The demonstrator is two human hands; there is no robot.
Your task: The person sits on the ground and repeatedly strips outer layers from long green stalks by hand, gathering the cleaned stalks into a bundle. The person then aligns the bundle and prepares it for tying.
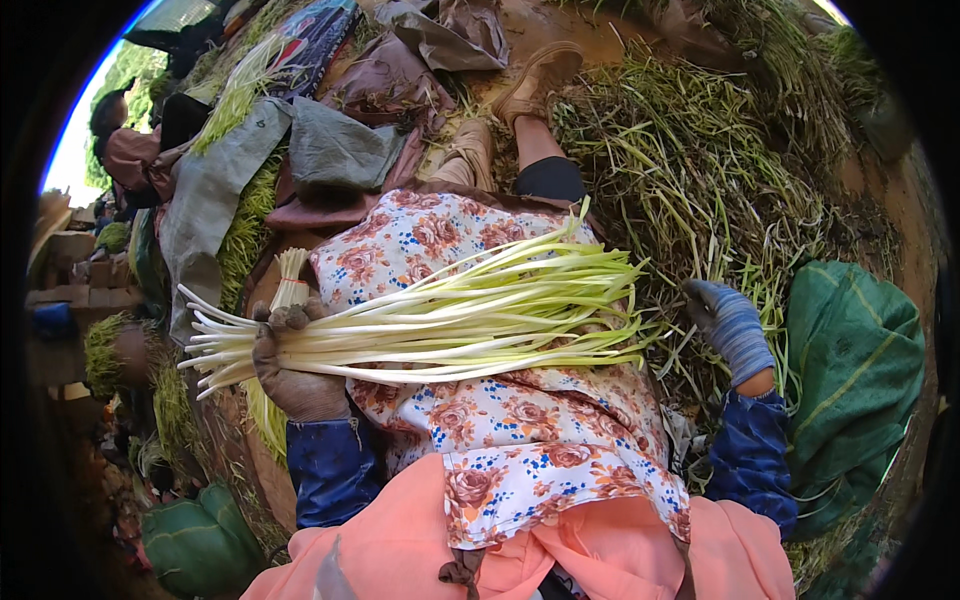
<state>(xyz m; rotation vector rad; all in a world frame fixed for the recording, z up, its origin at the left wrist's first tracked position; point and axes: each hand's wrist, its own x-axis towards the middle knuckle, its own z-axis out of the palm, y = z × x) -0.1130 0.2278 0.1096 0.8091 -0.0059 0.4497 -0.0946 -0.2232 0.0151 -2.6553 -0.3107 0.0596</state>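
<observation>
In my left hand (pixel 296 367), which wears a soiled glove, lies a thick bunch of long white-stemmed greens (pixel 442 319) that look like blanched garlic chives. My fingers and thumb wrap the white stems near their left end. The pale green leaf tips spread right across the floral apron (pixel 540 420) on my lap. Off to the right, my right hand (pixel 726 326), in a blue-grey knitted glove, hovers at the edge of a heap of discarded leaves (pixel 675 172). Its fingers are loosely bent, with nothing visible in them. Behind my left hand stands a banded bunch of stems (pixel 291 274).
A green woven sack (pixel 855 390) stands right of my right arm; another green sack (pixel 199 540) is at lower left. Grey sheeting (pixel 225 202) covers more greens (pixel 251 225) on the left. A person (pixel 135 157) sits at upper left. My outstretched feet (pixel 536 79) are ahead.
</observation>
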